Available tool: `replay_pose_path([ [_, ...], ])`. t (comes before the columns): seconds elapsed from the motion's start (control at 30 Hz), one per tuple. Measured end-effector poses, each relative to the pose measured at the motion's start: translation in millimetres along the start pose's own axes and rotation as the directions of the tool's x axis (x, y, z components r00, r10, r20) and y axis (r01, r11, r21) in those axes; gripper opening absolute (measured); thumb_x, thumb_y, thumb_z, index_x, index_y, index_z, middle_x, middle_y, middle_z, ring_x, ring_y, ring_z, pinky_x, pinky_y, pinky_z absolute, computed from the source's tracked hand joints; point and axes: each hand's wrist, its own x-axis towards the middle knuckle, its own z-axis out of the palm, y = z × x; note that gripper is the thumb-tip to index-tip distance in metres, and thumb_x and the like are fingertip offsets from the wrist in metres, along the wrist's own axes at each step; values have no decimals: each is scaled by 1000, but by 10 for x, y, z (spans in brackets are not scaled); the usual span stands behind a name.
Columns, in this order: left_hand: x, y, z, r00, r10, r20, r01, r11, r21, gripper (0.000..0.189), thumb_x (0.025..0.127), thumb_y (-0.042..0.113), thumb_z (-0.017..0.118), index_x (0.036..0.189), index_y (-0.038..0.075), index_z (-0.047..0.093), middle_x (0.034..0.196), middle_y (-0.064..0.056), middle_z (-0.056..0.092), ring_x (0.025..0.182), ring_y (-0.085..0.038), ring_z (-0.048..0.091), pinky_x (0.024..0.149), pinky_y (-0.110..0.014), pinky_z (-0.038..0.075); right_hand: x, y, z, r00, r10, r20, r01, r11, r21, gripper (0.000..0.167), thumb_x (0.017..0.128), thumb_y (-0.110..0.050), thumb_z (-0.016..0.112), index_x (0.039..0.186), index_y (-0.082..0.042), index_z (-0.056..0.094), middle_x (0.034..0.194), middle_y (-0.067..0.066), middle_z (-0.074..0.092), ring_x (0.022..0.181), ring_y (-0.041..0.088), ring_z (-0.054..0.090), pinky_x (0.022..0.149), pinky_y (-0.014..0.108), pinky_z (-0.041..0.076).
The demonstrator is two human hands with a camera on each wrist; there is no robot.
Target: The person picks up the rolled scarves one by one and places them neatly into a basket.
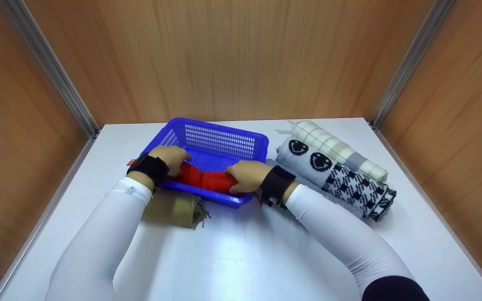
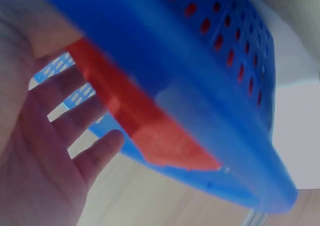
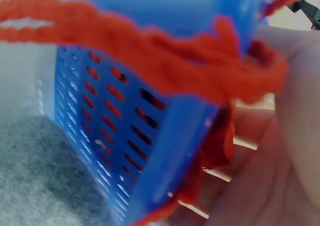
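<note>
Both hands are clamped on a red cloth, the left hand (image 1: 170, 159) at its 9 o'clock end and the right hand (image 1: 249, 176) at its 3 o'clock end. Red cloth (image 1: 214, 182): soft, elongated bundle, creased at mid-length, lying inside the 6 o'clock side of the basket (image 1: 224, 127); twisted red cords (image 3: 145, 50) cross the rim beside the right hand. Basket: blue plastic, rectangular, smooth-rimmed, slotted walls. At 7 o'clock, just beside it, lies an olive cloth (image 1: 174, 209), folded, with fringe. Toward 3 to 4 o'clock lie a grey cloth (image 1: 301, 179), fuzzy and partly hidden; a knitted roll (image 1: 337, 177) with black round faces and houndstooth; and, outermost, a cream checked roll (image 1: 339, 149), fringed. Supporting surface: white tabletop (image 1: 224, 259), glossy, reflecting light. Enclosure: wood-grain panels (image 1: 232, 58) at 9, 12 and 3 o'clock, joined by grey metal strips (image 1: 52, 62) at 11 and 1 o'clock.
</note>
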Motion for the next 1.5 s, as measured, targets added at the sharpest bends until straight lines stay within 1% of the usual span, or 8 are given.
replay_pose_path([
  [0.13,12,-36,-46,1000,0,-29,-1,1000,-26,54,85,-2,67,139,5,73,139,-24,72,134,-45,65,113,-63,52,-12,5,-52,999,-20,-39,20,1000,3,51,102,-29,75,144,-2,65,130,17,75,121,34,71,108,48,57],
  [0.23,36,-90,-39,996,17,-86,-19,999,-26,49,83,-2,68,131,3,76,132,-24,74,130,-46,67,110,-63,54,-28,9,-84,995,-41,-87,40,999,-10,53,100,-23,77,147,-3,64,141,18,71,132,35,68,117,48,52],
  [0.43,52,-163,13,984,46,-173,-46,999,5,23,80,-7,70,98,2,80,99,-18,78,100,-41,73,92,-59,60,-41,4,-86,976,-171,-132,170,985,-21,32,93,-5,79,125,-4,78,124,15,75,119,33,71,109,45,56],
  [0.6,52,-190,73,988,29,-149,-30,1000,0,17,79,-7,69,88,4,78,89,-15,77,86,-36,72,83,-57,61,-21,1,-57,969,-220,-109,214,975,-63,23,91,0,76,113,-3,83,115,15,79,113,34,74,104,45,59],
  [0.83,-25,-155,88,992,26,-126,-32,999,-43,18,81,-10,66,88,2,78,87,-16,75,81,-32,68,79,-53,59,20,-13,-15,982,-173,-73,170,985,-39,25,90,3,75,112,-3,84,112,13,83,109,33,78,100,44,62],
  [1.03,-40,-124,111,994,-9,-106,3,998,-57,16,85,-8,66,93,0,79,93,-20,77,85,-36,70,82,-55,60,28,-18,25,989,-137,-55,137,990,-17,27,90,4,75,116,-3,83,114,14,82,111,34,76,102,44,61],
  [1.27,-29,-112,124,994,-13,-104,9,999,-41,15,88,-7,67,95,0,79,94,-20,78,86,-37,72,85,-56,61,31,-15,39,991,-124,-57,123,992,-18,27,92,2,76,117,-4,83,115,14,82,112,34,76,102,44,61],
  [1.5,-41,-146,115,997,-28,-77,22,997,-71,20,90,-5,66,103,0,80,104,-21,79,100,-40,74,93,-58,61,31,-16,22,989,-136,-62,134,990,-36,26,93,1,75,117,-5,83,115,13,82,111,33,76,102,44,61],
])
